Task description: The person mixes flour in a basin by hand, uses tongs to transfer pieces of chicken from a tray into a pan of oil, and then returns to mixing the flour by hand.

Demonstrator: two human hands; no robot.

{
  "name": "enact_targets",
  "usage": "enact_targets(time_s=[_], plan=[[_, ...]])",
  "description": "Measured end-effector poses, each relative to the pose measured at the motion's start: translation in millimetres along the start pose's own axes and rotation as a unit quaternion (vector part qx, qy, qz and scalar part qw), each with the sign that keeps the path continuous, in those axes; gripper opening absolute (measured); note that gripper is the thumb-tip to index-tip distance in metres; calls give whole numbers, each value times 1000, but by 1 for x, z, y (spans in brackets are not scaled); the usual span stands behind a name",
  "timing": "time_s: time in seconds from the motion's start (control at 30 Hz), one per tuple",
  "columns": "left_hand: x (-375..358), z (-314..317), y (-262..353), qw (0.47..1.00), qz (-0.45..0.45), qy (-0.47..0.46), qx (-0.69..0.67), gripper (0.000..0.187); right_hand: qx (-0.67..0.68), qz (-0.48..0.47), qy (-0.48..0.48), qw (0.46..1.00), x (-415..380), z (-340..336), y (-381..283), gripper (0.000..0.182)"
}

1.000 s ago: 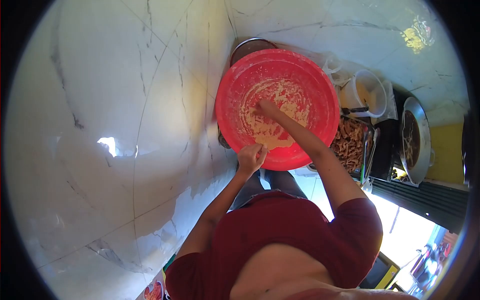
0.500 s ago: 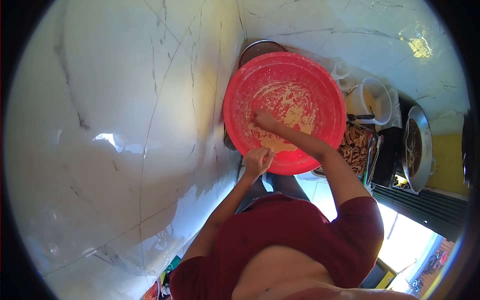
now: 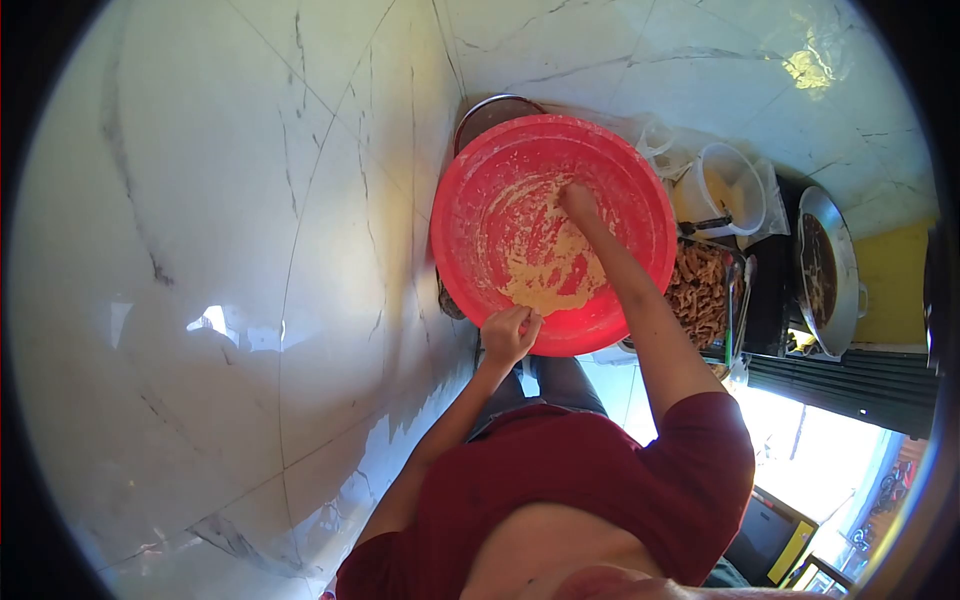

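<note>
A wide red basin (image 3: pixel 455 230) holds a pale yellow, flour-like mixture (image 3: pixel 545 280), part of it smeared over the bottom and sides. My right hand (image 3: pixel 577 200) is inside the basin at its far side, fingers curled downward against the smeared bottom. Whether anything is within those fingers is hidden. At the near left edge, my left hand (image 3: pixel 508 333) is closed on the basin's rim, with its thumb and fingers bent together.
Right of the basin are a tray of brown fried strips (image 3: pixel 697 290), a clear plastic tub (image 3: pixel 745 195) with a dark handle across it, and tongs (image 3: pixel 742 300). A metal wok (image 3: pixel 845 270) stands farther right. A marble-patterned wall (image 3: pixel 230 250) rises close on the left.
My right hand has swept from the basin's left side to its far side, and the mixture is spread differently. My left hand stays at the rim. The view has shifted slightly.
</note>
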State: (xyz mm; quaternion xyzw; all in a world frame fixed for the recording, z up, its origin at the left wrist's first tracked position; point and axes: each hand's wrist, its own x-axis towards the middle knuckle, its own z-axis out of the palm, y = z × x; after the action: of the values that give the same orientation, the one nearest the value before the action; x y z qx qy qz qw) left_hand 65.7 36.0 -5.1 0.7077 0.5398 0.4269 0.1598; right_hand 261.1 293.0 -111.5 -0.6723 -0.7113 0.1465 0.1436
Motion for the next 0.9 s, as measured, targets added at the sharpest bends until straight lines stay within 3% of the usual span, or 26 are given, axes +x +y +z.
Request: enact_targets(time_s=[0.07,0.23,0.33,0.43,0.53,0.63,0.73,0.77,0.8,0.9], plan=[[3,-4,5,1000,-8,-5,-2,21,-9,-96,16,995,-17,9,-14,16],[5,-7,8,1000,-5,-13,-1,21,20,-304,-122,945,-76,28,-50,19],[4,-8,8,1000,-3,-12,-1,22,-65,-349,-195,914,-107,30,-61,19],[5,-5,7,1000,1,-4,19,21,-104,-279,-219,929,-140,27,-69,17],[6,-4,9,999,-7,-2,37,19,-119,-191,-333,916,-151,15,-73,14],[6,-7,12,999,-27,-11,25,18,-64,-299,-471,828,-143,13,-61,14],[5,-3,8,998,-62,-24,6,17,113,-208,-491,838,-127,-11,-45,18],[8,-2,8,997,-75,-21,-2,17,148,-216,-487,833,-121,-22,-41,19],[8,-2,9,996,-91,-19,-9,17,184,-222,-484,826,-116,-30,-36,21],[27,-7,24,954,-269,-21,-129,18,273,-215,-470,811,-109,-59,-29,20]])
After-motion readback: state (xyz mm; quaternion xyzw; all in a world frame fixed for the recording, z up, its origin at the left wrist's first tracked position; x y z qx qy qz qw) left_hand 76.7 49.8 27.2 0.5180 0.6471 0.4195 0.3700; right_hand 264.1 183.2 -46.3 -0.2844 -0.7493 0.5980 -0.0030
